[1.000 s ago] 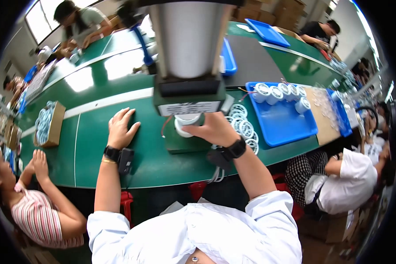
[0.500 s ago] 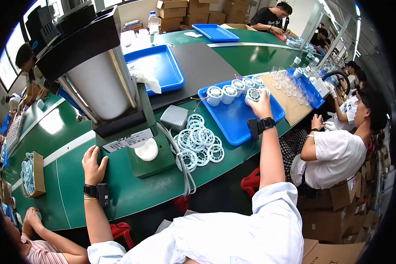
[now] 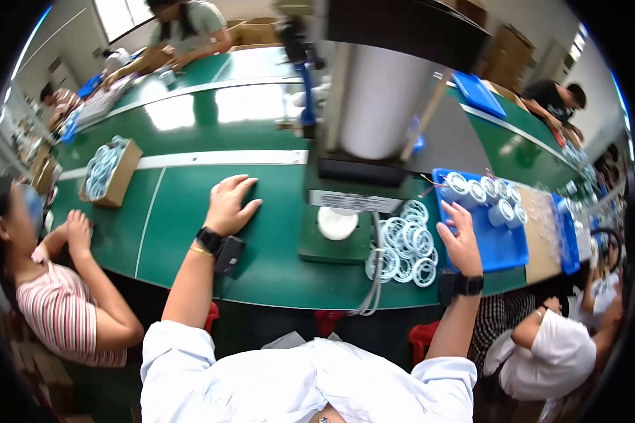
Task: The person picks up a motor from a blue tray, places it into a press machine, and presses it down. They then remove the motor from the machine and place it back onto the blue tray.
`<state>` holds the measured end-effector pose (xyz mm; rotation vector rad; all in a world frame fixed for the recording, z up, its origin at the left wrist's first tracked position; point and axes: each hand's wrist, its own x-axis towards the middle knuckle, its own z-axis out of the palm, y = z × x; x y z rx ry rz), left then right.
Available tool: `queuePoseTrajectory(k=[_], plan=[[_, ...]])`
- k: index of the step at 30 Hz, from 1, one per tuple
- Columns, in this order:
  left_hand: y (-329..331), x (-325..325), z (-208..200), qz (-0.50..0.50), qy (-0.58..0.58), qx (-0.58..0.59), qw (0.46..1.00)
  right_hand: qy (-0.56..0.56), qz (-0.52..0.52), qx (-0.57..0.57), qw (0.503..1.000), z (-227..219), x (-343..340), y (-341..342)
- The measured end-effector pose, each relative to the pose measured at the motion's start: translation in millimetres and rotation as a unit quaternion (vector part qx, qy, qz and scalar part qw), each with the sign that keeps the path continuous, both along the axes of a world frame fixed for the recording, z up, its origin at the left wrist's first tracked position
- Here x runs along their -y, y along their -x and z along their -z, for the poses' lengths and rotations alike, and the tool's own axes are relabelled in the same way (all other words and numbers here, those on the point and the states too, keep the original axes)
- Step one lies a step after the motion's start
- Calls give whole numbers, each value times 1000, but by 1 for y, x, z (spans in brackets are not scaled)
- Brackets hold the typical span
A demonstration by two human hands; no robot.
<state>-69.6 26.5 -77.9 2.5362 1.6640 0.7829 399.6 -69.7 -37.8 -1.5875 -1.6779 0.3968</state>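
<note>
My left hand (image 3: 231, 205) lies on the green tabletop (image 3: 183, 233), fingers spread, with nothing in it. Over the near-left part of a blue tray (image 3: 488, 248) hovers my right hand (image 3: 462, 241), empty, its fingers apart. Several white cylindrical parts (image 3: 502, 212) with ringed tops stand at the tray's far side, thin red wires trailing from one. Left of that hand is a loose pile of pale blue plastic rings (image 3: 405, 240). Between my hands stands a bench press (image 3: 382, 106) with a green base, carrying a round white pad (image 3: 337, 223).
A cardboard box (image 3: 123, 173) of pale blue rings sits on the left. Grey cables (image 3: 375, 285) hang over the table's front edge. Clear plastic cups (image 3: 543, 215) stand on a brown board beyond the tray. Co-workers sit at both sides and across the table.
My right hand has let go of a white cylindrical part in the tray and drawn back left. The view has swung left. My left hand stays on the table, no longer beside the press.
</note>
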Motion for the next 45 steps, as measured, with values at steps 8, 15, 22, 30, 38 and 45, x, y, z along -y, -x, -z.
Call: queuePoseTrajectory(k=[8,15,22,30,38,45], plan=[[4,7,-1,-16,68,14,997,-9,18,20,1000,30,-14,10],[7,9,-1,-2,92,25,995,-2,30,13,999,29,-15,13],[4,7,-3,-1,100,22,995,4,33,-22,999,30,-16,8],[4,6,-4,-3,103,19,994,4,26,-43,999,29,-15,10],[3,8,-4,-8,112,18,993,7,27,-19,999,26,-13,10],[4,7,-4,-16,111,23,993,16,31,-17,999,25,-14,13]])
